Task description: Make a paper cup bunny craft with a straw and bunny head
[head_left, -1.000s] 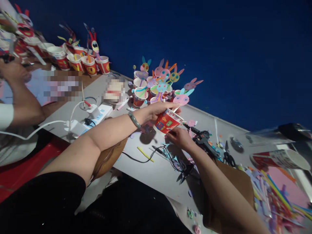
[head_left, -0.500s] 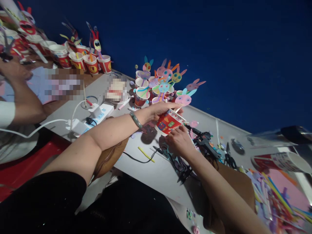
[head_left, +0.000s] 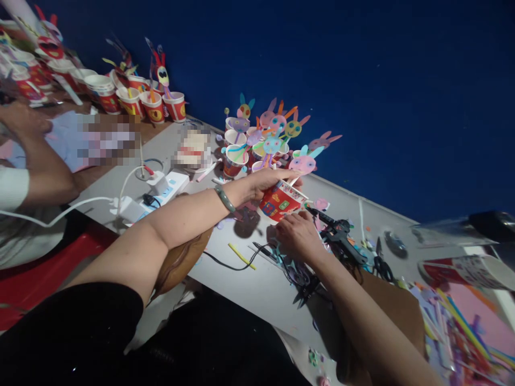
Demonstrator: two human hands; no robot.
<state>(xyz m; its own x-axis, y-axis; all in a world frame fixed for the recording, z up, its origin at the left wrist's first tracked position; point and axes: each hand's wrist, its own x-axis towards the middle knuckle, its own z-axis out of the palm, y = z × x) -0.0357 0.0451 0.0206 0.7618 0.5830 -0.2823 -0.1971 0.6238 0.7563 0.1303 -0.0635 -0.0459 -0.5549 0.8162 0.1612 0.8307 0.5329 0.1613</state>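
My left hand (head_left: 269,184), with a green bangle on its wrist, is wrapped round a tilted red paper cup (head_left: 282,201) with a white rim. My right hand (head_left: 300,230) is at the cup's lower right side, its fingers curled; what they hold, if anything, is hidden. Just above the cup shows a pink rabbit face (head_left: 302,164) with blue ears; I cannot tell whether it stands in this cup. Behind my hands, several paper cups (head_left: 235,160) hold colourful rabbit faces on stems. A yellow strip (head_left: 241,256) lies below the hands on the table.
A power strip (head_left: 169,187) with white plugs lies left of my forearm. Black stand (head_left: 341,238) and scissors (head_left: 382,265) are at right, near coloured strips (head_left: 462,321) and a lying cup (head_left: 462,271). Another person's arm (head_left: 44,155) is at left, near more red cups (head_left: 153,109).
My right hand has slipped slightly down along the cup. The cup has tilted a little and stays in my left hand. The view has shifted slightly.
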